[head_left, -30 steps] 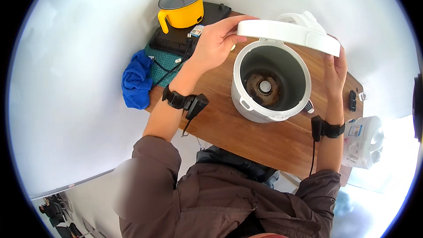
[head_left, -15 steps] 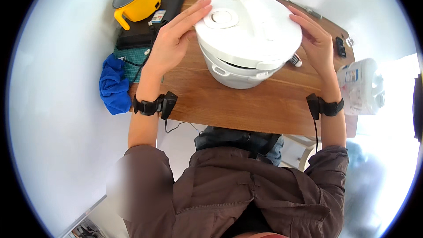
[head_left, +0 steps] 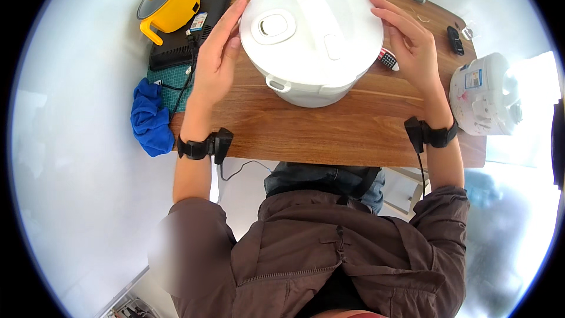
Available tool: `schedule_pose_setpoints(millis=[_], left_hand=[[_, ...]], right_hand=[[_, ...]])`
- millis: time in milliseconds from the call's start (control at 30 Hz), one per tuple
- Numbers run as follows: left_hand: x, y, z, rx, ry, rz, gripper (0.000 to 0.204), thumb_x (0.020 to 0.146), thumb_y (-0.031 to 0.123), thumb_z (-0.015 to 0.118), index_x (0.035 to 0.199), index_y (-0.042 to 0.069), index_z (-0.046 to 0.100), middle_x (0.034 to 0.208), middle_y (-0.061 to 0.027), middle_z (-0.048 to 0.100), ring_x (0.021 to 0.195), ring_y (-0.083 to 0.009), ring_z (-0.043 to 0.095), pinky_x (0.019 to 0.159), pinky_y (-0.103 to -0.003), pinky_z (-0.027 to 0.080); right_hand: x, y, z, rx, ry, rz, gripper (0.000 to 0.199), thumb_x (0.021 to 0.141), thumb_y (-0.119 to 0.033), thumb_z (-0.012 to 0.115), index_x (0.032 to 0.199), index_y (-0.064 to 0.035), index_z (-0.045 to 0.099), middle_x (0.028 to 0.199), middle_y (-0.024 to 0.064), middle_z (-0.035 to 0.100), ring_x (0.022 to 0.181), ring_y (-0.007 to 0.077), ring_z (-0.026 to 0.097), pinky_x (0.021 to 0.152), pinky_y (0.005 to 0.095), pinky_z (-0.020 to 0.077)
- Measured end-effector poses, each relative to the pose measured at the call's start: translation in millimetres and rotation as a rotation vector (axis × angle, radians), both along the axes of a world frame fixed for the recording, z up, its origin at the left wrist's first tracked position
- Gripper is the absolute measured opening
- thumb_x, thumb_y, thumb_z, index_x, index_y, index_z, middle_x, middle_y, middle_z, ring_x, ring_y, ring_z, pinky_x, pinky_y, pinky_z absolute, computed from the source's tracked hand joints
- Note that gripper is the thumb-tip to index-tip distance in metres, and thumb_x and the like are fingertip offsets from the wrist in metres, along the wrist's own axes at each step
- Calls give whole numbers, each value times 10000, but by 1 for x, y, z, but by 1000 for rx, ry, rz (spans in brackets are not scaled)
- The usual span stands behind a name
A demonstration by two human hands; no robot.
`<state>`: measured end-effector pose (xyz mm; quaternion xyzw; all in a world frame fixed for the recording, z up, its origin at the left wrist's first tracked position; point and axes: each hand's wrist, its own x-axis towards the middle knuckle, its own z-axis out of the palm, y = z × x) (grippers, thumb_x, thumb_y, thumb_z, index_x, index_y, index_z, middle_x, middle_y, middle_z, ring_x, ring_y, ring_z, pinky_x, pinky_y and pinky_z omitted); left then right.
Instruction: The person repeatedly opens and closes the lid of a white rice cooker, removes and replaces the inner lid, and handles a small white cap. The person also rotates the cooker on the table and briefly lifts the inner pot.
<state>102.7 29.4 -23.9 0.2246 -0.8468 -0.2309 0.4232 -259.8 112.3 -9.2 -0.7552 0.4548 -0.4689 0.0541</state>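
Observation:
A big white round rice cooker (head_left: 312, 35) stands on a brown wooden table (head_left: 329, 135) with its lid down. My left hand (head_left: 218, 59) lies flat against the lid's left side, fingers stretched out. My right hand (head_left: 412, 47) is at the lid's right edge with fingers spread, their tips touching or nearly touching it. Neither hand wraps around anything. Both wrists wear black bands with cables.
A yellow pot with a handle (head_left: 168, 6) and a black flat appliance (head_left: 194, 23) sit at the table's far left. A blue cloth (head_left: 150, 118) lies on a green mat (head_left: 176, 91). A smaller white cooker (head_left: 485, 94) stands at the right edge. A small checkered item (head_left: 388, 59) lies by my right hand.
One second ago I held the lid up over the open cooker; it has come down onto the pot. My hands have loosened to flat, open positions at its sides.

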Motion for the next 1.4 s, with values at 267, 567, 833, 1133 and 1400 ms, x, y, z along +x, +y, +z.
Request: schedule_pose_setpoints(millis=[267,567,833,1133,1400], left_hand=[[-22,13,-24,172,254,-38,673,1098,500,411,1596,51,366,1636,-156,380,1497,-300,375,1234,-416,277],[-35,11,48,-603,-108,-51,425,1077,310,455,1355,76,674,1476,-152,582,1399,-374,490,1169,-471,372],[-55,25,69,-531,-416,-126,396,1021,175,470,1342,68,676,1451,-73,625,1410,-296,517,1193,-476,359],[-61,28,60,-574,-366,-79,389,963,114,565,1329,143,693,1408,-31,652,1363,-263,560,1167,-471,385],[-63,40,62,-583,-381,-42,398,957,105,573,1333,148,696,1409,-15,655,1379,-253,550,1185,-490,358]], right_hand=[[37,14,6,1,52,89,415,1037,-327,554,1333,-60,670,1530,176,531,1445,390,457,1131,500,431],[32,8,-41,35,-318,124,755,1077,-590,369,1589,-37,330,1654,200,314,1521,370,324,1224,497,303],[24,29,-84,345,-459,173,966,1010,-662,473,1628,19,177,1643,231,299,1523,365,319,1243,490,283],[23,33,-82,449,-398,143,1253,744,-600,837,1628,-5,177,1627,225,342,1505,349,357,1240,500,316],[24,36,-78,480,-428,166,1274,730,-602,847,1634,-22,163,1622,214,348,1510,338,350,1246,503,311]])
